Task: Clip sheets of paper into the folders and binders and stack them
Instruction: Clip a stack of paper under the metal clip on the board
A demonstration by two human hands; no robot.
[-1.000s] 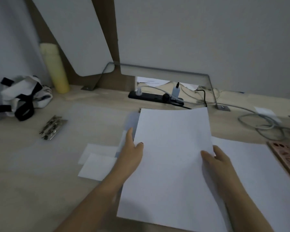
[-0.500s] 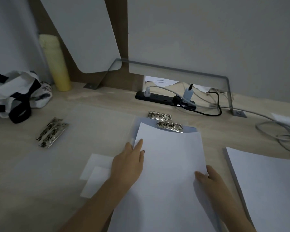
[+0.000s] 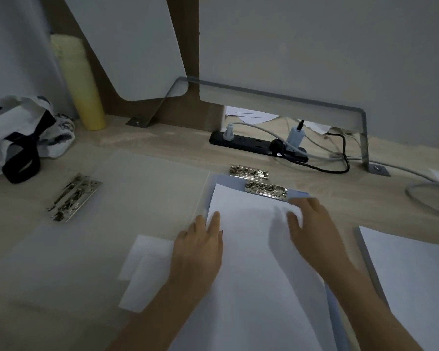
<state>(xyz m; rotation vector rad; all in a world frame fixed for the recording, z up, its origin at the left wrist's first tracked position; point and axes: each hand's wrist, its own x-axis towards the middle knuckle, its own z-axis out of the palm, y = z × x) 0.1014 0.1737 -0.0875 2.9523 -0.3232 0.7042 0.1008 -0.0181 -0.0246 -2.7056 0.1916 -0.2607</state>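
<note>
A white sheet of paper (image 3: 254,274) lies on a light blue clipboard folder (image 3: 226,182) whose metal clip (image 3: 266,189) sits at its top edge. My left hand (image 3: 200,247) rests flat on the sheet's left edge, fingers spread. Near the sheet's top right corner, just below the clip, my right hand (image 3: 312,224) lies on the paper, blurred. A second metal clip (image 3: 249,171) shows just behind the first. To the right lies a stack of white paper (image 3: 411,279). A translucent folder (image 3: 127,188) with a metal clip (image 3: 74,196) on it lies at the left.
Two small white sheets (image 3: 147,272) lie left of my left hand. A black power strip (image 3: 256,145) with plugs and cables runs along the back, under a metal bracket (image 3: 360,127). A yellow bottle (image 3: 79,82) and a white bag (image 3: 18,133) stand at the far left.
The sheet came down flat onto the blue folder below its clip. My right hand moved from the sheet's lower right edge up to its top right corner. The left hand stayed put.
</note>
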